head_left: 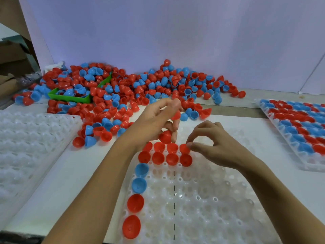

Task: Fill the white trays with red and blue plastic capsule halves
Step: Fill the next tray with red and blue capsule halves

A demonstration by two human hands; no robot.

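Observation:
A white dimpled tray lies in front of me. Its left column holds two blue halves and two red halves, and its far rows hold several red halves. My left hand hovers over the tray's far left and holds red halves in its curled fingers. My right hand pinches a red half at the end of the far row. A big heap of red and blue halves lies behind the tray.
A green bin sits half buried in the heap at the left. A stack of white trays with bare dimples lies at the left. At the right is a tray full of red and blue halves. A wall stands right behind the heap.

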